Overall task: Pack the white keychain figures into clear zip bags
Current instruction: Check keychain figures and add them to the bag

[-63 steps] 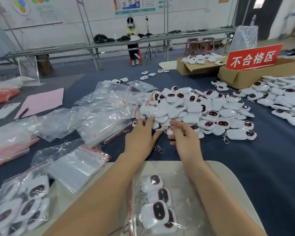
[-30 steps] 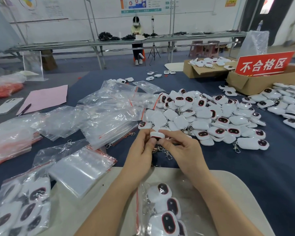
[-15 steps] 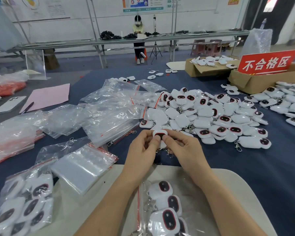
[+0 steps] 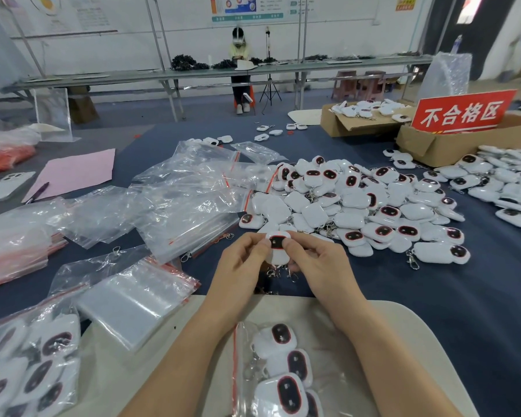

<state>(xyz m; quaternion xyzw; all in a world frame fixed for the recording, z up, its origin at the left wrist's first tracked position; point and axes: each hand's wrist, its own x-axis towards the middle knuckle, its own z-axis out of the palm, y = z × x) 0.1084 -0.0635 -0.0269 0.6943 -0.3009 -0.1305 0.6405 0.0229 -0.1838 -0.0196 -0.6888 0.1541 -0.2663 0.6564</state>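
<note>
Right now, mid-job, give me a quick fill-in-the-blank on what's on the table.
1. The left hand and right hand pinch ____ figure between them.
2. The bag on the board has a ____ zip strip.
3. The pink sheet lies to the ____ of the pile.
4. The sign stands at a cardboard ____.

Missing words: one; red; left; box.

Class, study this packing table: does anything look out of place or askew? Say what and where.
A few stray figures lie on the far cloth, apart from the main pile. The empty zip bags lie in a crumpled, overlapping heap.
</note>
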